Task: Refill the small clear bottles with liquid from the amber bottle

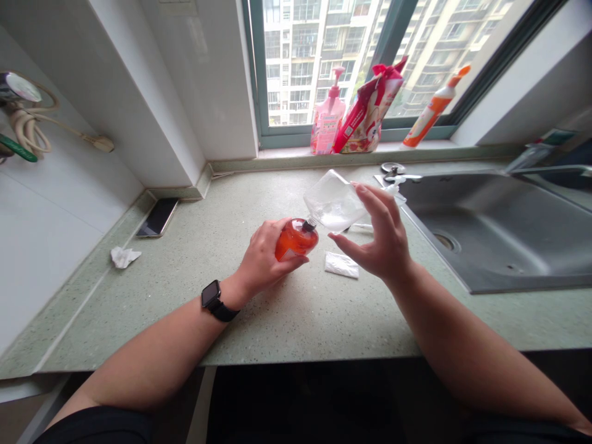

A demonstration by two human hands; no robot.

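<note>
My left hand [266,256] is wrapped round a bottle of orange-red liquid [296,239] above the speckled green counter [176,302]. With my right hand [383,237] I grip a clear, nearly empty bottle [333,200], thumb and fingers on its sides near the base. The clear bottle is tipped, its neck pointing down and left at the black neck of the orange-red bottle. Whether the two necks touch, I cannot tell. A white pump top [398,185] lies beyond my right hand, partly hidden. Under the hands is a folded white tissue [341,264].
A steel sink [499,234] is set in the counter at right. On the windowsill stand a pink pump bottle [328,123], a red bag [370,114] and an orange-white bottle [430,111]. A phone [158,217] and crumpled tissue [124,256] lie at left.
</note>
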